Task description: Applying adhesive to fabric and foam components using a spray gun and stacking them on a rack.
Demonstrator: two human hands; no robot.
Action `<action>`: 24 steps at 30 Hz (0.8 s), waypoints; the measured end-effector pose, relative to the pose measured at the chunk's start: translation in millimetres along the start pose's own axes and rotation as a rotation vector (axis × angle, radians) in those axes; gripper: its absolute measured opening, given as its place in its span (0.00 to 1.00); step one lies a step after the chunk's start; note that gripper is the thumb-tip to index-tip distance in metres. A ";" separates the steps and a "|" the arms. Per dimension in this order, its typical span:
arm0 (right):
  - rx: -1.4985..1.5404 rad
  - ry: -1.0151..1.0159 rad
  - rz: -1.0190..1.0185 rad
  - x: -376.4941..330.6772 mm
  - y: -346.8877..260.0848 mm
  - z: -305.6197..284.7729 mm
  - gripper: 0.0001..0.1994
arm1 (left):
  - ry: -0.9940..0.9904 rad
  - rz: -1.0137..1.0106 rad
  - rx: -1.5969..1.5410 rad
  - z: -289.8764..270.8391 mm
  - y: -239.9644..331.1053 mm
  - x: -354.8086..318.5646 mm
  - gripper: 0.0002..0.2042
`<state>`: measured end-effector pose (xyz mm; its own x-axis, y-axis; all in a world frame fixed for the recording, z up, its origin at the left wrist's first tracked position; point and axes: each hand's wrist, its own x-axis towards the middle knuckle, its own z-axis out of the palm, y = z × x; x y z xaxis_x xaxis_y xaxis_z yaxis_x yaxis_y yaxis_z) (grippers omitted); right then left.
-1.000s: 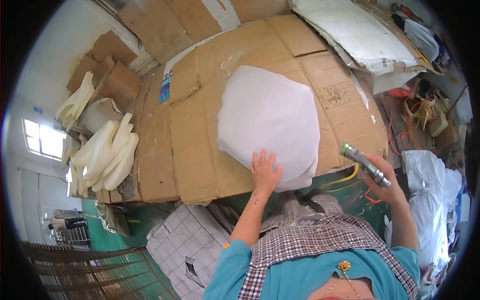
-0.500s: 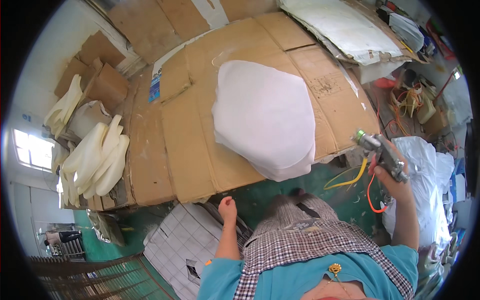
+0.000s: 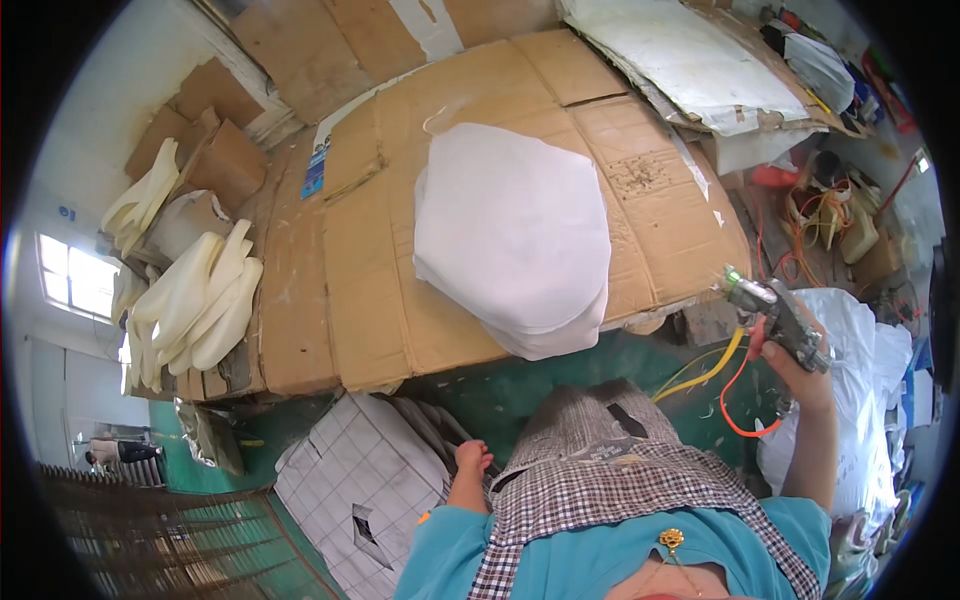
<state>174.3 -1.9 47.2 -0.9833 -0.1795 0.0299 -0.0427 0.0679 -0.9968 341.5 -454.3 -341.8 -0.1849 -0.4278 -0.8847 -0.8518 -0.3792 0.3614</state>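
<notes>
My right hand (image 3: 795, 365) grips a metal spray gun (image 3: 775, 310) with a green-ringed nozzle, held off the table's right front edge. A yellow hose (image 3: 705, 378) and an orange hose (image 3: 728, 415) hang from the gun. Its nozzle points up and to the left. Several layered white sheets of foam or fabric (image 3: 510, 230), rounded and many-sided, lie on the cardboard-covered table (image 3: 370, 300); neither hand touches them. Down by my apron on the left is my left hand (image 3: 472, 458), its fingers loosely curled and nothing visible in them.
Cream-coloured curved foam pieces (image 3: 205, 305) are piled at the table's left, near cardboard boxes (image 3: 225, 165). White sheets (image 3: 690, 65) are stacked at the back right. A white plastic bag (image 3: 845, 370) stands at my right, and a checked grey bundle (image 3: 365, 480) lies low on my left.
My left hand has dropped lower and slightly right, toward my apron. The spray gun has moved a little right and down in my right hand. The view has shifted slightly.
</notes>
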 end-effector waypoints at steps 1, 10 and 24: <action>0.005 -0.005 0.002 -3.5 1.1 -8.2 0.28 | -0.025 0.080 0.015 4.6 4.1 -0.4 0.07; -0.108 0.003 -0.012 -33.3 -10.3 -43.2 0.29 | 0.007 0.231 -0.024 31.6 46.9 -17.9 0.06; 0.006 -0.043 -0.022 1.5 -1.8 -13.4 0.25 | -0.105 0.763 -0.205 81.4 166.6 -87.5 0.09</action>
<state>170.5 10.9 50.0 -0.9736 -0.2229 0.0485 -0.0628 0.0573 -0.9964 175.9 -413.3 -228.1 -0.7345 -0.5547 -0.3910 -0.3664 -0.1609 0.9164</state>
